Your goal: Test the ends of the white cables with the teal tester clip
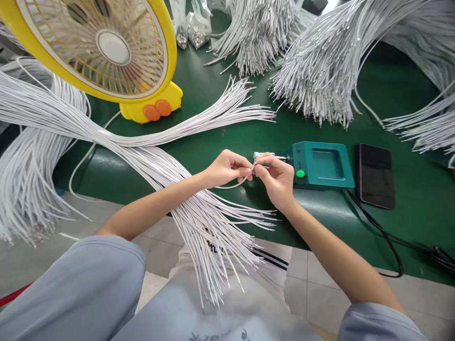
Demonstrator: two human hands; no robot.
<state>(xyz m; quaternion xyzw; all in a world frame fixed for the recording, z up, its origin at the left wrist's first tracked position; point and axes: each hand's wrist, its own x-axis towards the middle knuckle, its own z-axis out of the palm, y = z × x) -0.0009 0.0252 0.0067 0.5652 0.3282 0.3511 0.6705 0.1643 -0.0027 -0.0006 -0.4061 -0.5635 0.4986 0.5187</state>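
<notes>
Thin white cable [237, 183] curves slackly, pinched between left hand [227, 168] and right hand [277, 180].

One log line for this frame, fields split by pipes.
left hand: pinching thin white wire | right hand: pinching same wire's end | beside: teal plastic box with green button, flat black phone

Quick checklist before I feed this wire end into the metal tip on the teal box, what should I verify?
1. Single white wire pinched by left hand and right hand: ok.
2. Wire end straight and clean: cannot tell, fingertips hide it.
3. Metal tip on teal box unobstructed: ok.
4. Green button uncovered: ok.
5. Loose wire bundle clear of the tip, draped below the hands: ok.
6. Box powered: cannot tell.
</notes>
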